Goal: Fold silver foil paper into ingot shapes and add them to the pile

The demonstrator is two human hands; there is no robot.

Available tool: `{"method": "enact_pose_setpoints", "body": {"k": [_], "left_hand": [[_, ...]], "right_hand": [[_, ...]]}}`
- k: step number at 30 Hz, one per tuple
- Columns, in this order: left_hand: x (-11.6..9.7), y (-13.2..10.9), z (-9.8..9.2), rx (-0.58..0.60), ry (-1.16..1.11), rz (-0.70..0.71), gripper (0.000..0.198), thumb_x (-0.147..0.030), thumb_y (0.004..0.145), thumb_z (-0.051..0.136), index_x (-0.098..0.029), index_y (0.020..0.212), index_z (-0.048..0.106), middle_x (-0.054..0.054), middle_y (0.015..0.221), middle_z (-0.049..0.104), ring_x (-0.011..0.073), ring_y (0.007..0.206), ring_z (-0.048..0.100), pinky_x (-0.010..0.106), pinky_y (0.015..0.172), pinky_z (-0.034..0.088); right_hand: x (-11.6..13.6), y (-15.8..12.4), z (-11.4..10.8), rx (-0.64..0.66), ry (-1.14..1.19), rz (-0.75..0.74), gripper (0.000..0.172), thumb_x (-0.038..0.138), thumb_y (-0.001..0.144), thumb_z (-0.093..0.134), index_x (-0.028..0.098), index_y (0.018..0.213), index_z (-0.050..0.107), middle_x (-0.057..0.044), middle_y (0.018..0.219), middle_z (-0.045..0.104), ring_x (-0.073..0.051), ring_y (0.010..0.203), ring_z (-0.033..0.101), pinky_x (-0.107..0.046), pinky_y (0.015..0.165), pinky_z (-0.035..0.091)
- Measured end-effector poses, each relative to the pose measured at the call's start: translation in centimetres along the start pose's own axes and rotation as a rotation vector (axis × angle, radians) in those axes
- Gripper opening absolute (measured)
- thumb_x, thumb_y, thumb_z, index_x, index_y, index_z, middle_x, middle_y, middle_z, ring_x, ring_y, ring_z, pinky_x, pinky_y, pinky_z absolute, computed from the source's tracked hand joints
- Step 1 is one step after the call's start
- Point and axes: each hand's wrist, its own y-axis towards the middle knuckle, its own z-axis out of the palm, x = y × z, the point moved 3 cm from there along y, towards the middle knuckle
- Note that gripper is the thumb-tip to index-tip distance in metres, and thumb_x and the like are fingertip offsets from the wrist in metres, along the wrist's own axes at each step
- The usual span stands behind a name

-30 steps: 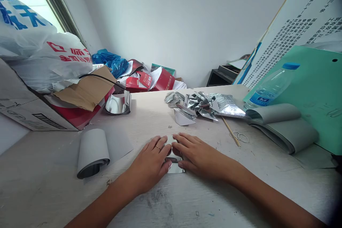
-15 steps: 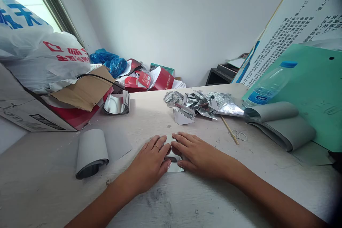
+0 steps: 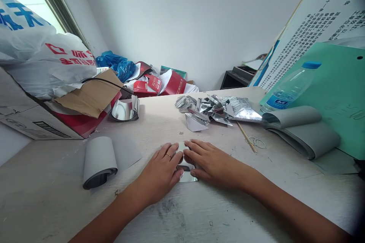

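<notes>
Silvery metal-like strip (image 3: 188, 177) on the worktop (image 3: 199, 216), directly before you, partly covered by your fingers. Your left hand (image 3: 159, 174) lies palm down, fingers extended forward and slightly bent, thumb angled inward and apart from the index; fingertips touch the strip's left side. Your right hand (image 3: 213, 162) mirrors it on the right side, thumb also apart. Narrow gap between the hands; both forearms slant in from the lower corners. Foil scraps (image 3: 212, 109) beyond; roll (image 3: 99, 152) to the left.
</notes>
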Motion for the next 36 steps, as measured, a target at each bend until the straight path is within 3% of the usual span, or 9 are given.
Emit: {"method": "enact_pose_setpoints", "body": {"k": [13,36], "left_hand": [[-0.42,0.17,-0.57,0.074,0.01,-0.01,0.03,-0.03,0.097,0.052,-0.023,0.126,0.05,0.009,0.151,0.04,0.03,0.141,0.033,0.052,0.114,0.037],[-0.17,0.07,-0.31,0.015,-0.013,0.004,0.032,-0.03,0.095,0.055,-0.025,0.127,0.05,0.007,0.149,0.043,0.0293,0.14,0.035,0.052,0.112,0.04]], "right_hand": [[-0.05,0.07,0.2,0.0,0.008,0.005,0.052,0.041,0.096,0.05,0.019,0.143,0.046,-0.015,0.154,0.036,-0.031,0.145,0.032,-0.052,0.118,0.033],[0.02,0.08,0.07,-0.006,0.027,0.002,0.053,0.042,0.096,0.052,0.018,0.142,0.047,-0.016,0.154,0.037,-0.03,0.145,0.032,-0.052,0.117,0.033]]}}
